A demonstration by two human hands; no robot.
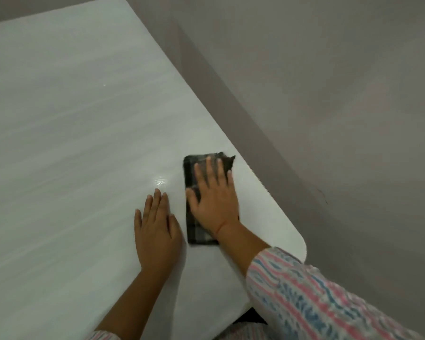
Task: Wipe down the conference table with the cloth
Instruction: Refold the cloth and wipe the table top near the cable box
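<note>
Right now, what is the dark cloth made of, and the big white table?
The cloth looks like soft woven fabric, dark with a faint plaid pattern, folded flat under the right hand. The table looks like smooth laminate, pale with faint wood-like streaks; a small bright glint suggests a slightly glossy finish. I can't be sure of either.

An office meeting room, by the look of it.
A large pale conference table [71, 119] with faint woodgrain and rounded corners fills most of the view, above a plain grey-mauve floor [329, 94].
</note>
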